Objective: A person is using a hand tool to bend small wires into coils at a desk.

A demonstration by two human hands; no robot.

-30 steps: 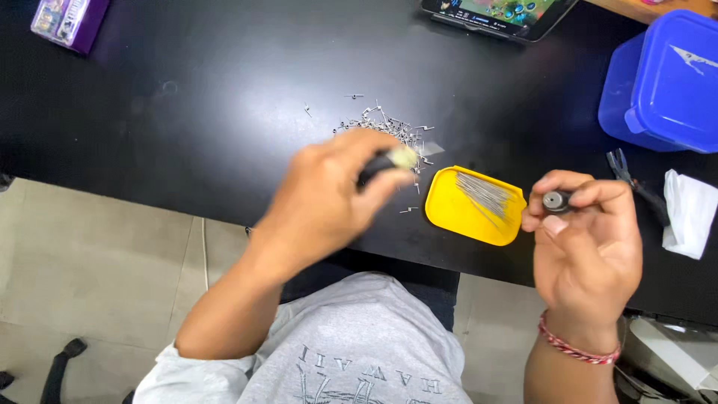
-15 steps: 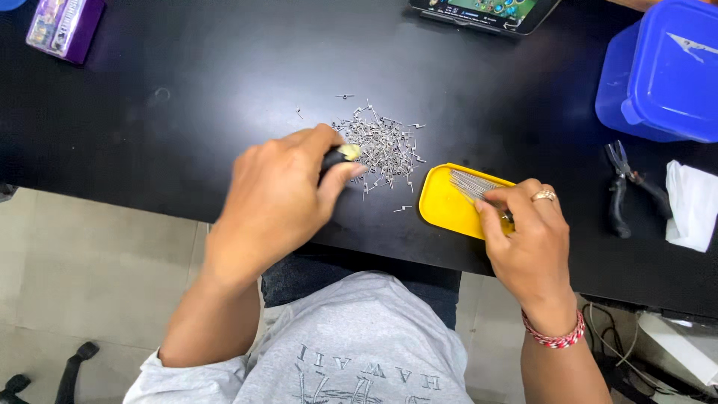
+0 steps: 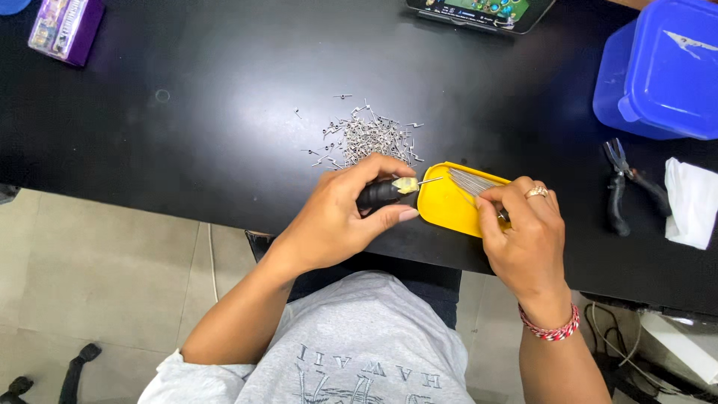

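Observation:
My left hand grips a small tool with a black handle and a pale yellow collar; its thin metal tip points right over the rim of a yellow tray. My right hand rests on the tray's right side, fingertips pinching at a bundle of thin straight wires lying in it. A dark object shows under those fingers. A heap of small bent wire pieces lies on the black table just beyond my left hand.
Black pliers and a white cloth lie to the right. Blue plastic boxes stand at the far right. A purple box sits far left, a phone at the far edge.
My right hand came down from in front of me onto the yellow tray. My left hand slid the tool rightward from the wire heap to the tray's edge.

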